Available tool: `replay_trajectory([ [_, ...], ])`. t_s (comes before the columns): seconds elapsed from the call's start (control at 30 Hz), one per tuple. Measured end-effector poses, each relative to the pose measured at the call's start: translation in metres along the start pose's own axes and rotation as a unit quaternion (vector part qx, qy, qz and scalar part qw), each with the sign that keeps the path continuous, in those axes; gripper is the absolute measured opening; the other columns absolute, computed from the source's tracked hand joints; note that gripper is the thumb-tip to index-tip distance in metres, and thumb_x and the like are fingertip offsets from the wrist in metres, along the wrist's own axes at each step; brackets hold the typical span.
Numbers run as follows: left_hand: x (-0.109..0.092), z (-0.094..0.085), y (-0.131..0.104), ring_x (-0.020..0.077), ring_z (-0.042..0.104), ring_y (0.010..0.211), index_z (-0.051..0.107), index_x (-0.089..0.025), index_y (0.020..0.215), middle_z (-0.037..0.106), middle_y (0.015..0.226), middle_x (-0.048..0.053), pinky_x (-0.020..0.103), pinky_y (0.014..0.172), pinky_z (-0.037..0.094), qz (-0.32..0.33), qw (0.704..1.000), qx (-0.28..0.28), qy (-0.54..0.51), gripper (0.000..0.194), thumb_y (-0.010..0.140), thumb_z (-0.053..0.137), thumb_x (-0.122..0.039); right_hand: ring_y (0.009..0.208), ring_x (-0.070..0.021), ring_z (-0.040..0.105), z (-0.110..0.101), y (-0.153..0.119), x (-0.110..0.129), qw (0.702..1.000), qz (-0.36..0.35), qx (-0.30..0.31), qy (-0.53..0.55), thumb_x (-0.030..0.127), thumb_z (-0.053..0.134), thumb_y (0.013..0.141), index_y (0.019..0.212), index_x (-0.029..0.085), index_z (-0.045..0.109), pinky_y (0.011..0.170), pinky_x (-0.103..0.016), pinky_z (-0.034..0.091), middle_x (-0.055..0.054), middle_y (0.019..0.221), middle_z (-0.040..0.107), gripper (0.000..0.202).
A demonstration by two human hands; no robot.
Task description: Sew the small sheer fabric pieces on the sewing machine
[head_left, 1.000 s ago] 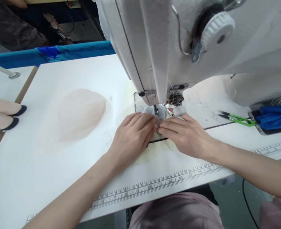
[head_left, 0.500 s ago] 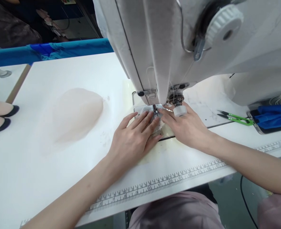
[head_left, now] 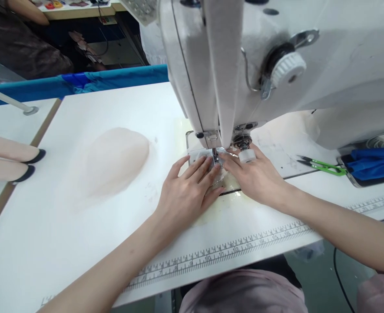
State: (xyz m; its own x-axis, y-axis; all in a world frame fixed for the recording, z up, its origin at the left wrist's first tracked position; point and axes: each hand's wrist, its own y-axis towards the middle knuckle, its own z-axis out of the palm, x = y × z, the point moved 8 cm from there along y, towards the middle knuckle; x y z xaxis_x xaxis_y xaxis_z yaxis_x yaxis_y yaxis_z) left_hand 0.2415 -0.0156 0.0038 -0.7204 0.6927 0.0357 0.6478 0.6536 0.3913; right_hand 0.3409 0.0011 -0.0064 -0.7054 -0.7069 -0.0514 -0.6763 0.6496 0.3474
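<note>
A white sewing machine (head_left: pixel 276 87) stands over the work surface, its presser foot (head_left: pixel 215 155) down between my hands. My left hand (head_left: pixel 187 187) lies palm down with fingers spread, the fingertips on a small thin, see-through piece (head_left: pixel 220 176) just left of and below the foot. My right hand (head_left: pixel 255 174) rests to the right, partly behind the machine's white knob (head_left: pixel 246 155); its index fingertip touches down beside the foot, and its other fingers are partly hidden. Whether it grips anything cannot be made out.
Sheer beige fabric (head_left: pixel 117 161) lies on the white table (head_left: pixel 114 248) at left. Green-handled snips (head_left: pixel 322 166) and blue cloth (head_left: pixel 374 161) are at right. Two beige, dark-banded forms (head_left: pixel 9 158) lie at far left. A printed ruler (head_left: pixel 211 259) runs along the front edge. A person (head_left: pixel 19 39) is beyond.
The camera view has shifted, so the table and machine sit a little differently in the picture. Both hands stay at the presser foot, with little visible movement of the fingers.
</note>
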Motion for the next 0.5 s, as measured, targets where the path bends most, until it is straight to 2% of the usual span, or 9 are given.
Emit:
replay_trajectory([
  [0.3,0.001,0.000,-0.003,0.0281,0.057,0.121,0.061,-0.016,0.122,0.063,0.126,0.012,0.051,0.104,0.042,-0.002,1.000,-0.013,-0.010,0.035,0.093,0.053,-0.033,0.110,-0.0231,0.059,-0.004,0.000,-0.001,1.000,0.007,-0.016,-0.014,-0.001,0.040,0.081,0.111,0.014,0.062,0.106,-0.050,0.034,-0.010,0.108,0.071,0.040],
  [0.5,-0.011,-0.011,-0.008,0.0233,0.065,0.109,0.064,-0.014,0.115,0.070,0.113,0.009,0.046,0.104,0.045,0.042,0.997,-0.064,0.020,0.027,0.091,0.056,-0.022,0.102,-0.0216,0.062,-0.008,-0.001,0.008,0.999,-0.034,-0.034,0.008,-0.004,0.036,0.085,0.120,0.011,0.061,0.092,-0.042,0.047,-0.011,0.113,0.069,0.045],
])
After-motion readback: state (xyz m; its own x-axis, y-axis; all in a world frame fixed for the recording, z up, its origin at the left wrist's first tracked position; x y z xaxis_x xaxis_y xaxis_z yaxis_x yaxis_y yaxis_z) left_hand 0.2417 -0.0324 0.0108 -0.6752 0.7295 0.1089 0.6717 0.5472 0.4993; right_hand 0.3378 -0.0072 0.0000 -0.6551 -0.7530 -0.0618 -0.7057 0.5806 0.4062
